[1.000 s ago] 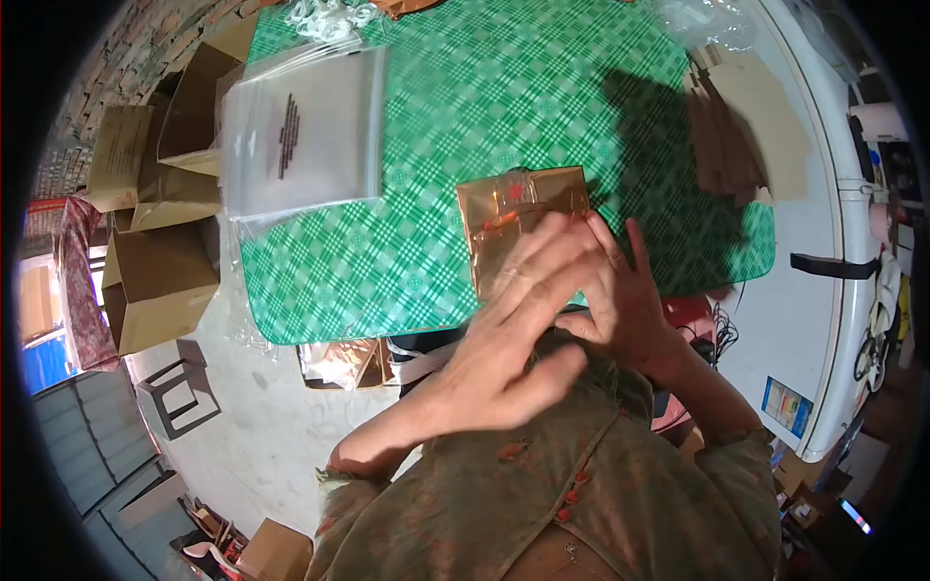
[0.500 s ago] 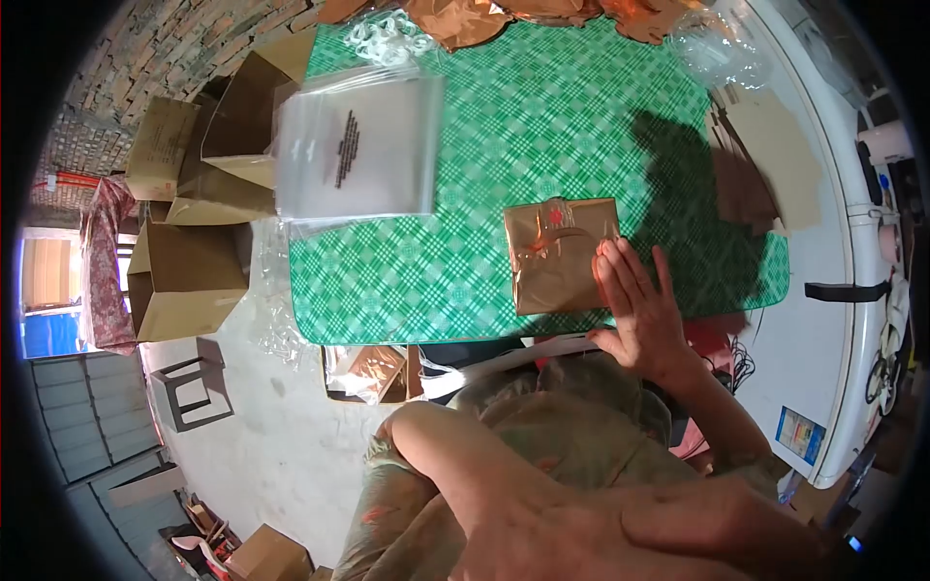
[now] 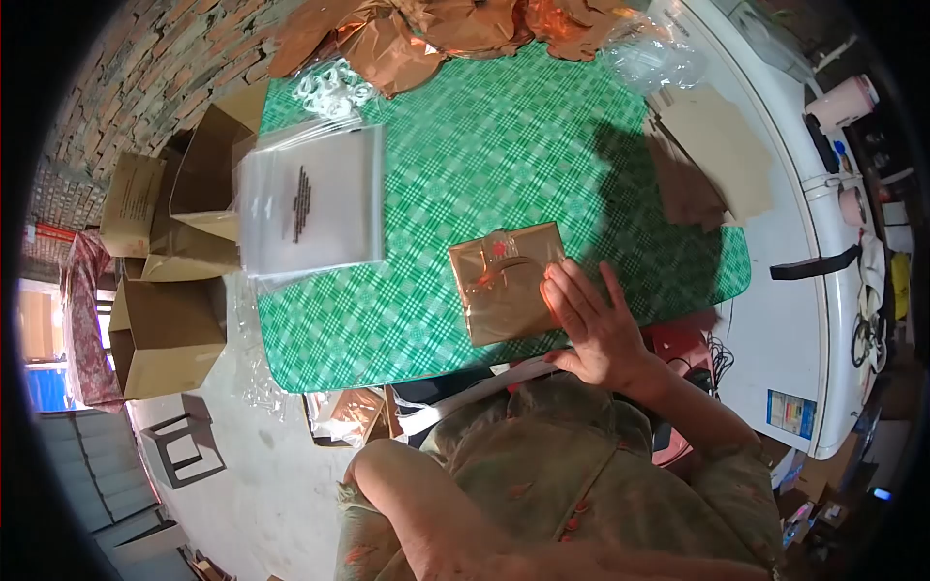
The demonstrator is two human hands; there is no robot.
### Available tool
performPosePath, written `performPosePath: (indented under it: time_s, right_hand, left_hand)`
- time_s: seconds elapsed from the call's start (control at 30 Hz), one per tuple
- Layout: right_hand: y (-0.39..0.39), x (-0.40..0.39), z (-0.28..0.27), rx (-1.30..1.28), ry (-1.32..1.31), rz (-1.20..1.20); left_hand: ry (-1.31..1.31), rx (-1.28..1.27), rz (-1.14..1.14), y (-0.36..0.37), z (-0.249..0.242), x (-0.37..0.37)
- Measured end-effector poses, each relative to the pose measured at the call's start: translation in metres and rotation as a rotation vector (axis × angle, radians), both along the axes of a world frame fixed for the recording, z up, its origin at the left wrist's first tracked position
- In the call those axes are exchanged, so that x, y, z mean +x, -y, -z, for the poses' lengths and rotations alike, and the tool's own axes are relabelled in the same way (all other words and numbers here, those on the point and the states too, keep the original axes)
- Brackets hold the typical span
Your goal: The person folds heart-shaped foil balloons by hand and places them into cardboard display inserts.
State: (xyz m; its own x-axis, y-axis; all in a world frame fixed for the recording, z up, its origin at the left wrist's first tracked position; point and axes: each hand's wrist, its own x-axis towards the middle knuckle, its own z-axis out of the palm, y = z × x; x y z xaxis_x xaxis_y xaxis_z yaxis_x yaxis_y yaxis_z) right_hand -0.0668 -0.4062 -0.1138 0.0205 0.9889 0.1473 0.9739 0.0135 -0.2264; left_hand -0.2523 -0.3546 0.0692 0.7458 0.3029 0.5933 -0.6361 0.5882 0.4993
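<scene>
A flat, square packet in shiny copper-coloured wrapping (image 3: pixel 504 308) lies on the green checked tablecloth (image 3: pixel 436 329) near its front edge. A clear seal with a red mark (image 3: pixel 499 248) sits at the packet's far edge. My right hand (image 3: pixel 599 334) rests at the packet's right side, fingers stretched out and fingertips touching the wrapping. My left forearm (image 3: pixel 421 508) is bent across the bottom of the view; the left hand itself does not show. To the left on the table lies a stack of clear plastic bags (image 3: pixel 339 203) with dark print.
Copper foil sheets (image 3: pixel 465 29), white ties (image 3: pixel 334 89) and clear plastic (image 3: pixel 659 58) lie along the far edge. Brown cardboard sheets (image 3: pixel 722 160) are at the right, beside a white appliance (image 3: pixel 746 320). Open cartons (image 3: pixel 170 334) stand left; a box with foil scraps (image 3: pixel 354 416) sits below the table.
The view has shifted, so the table appears lower and further left. My right hand stays at the packet's right side. The left hand, partly visible at the bottom before, has dropped out of view.
</scene>
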Motion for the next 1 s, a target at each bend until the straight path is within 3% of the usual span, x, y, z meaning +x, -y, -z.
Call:
performPosePath:
  time_s: [1.0]
  right_hand:
    - [0.000, 0.001, 0.004, -0.007, 0.054, -0.017]
  left_hand:
    - [-0.025, 0.034, -0.075, -0.004, 0.003, 0.014]
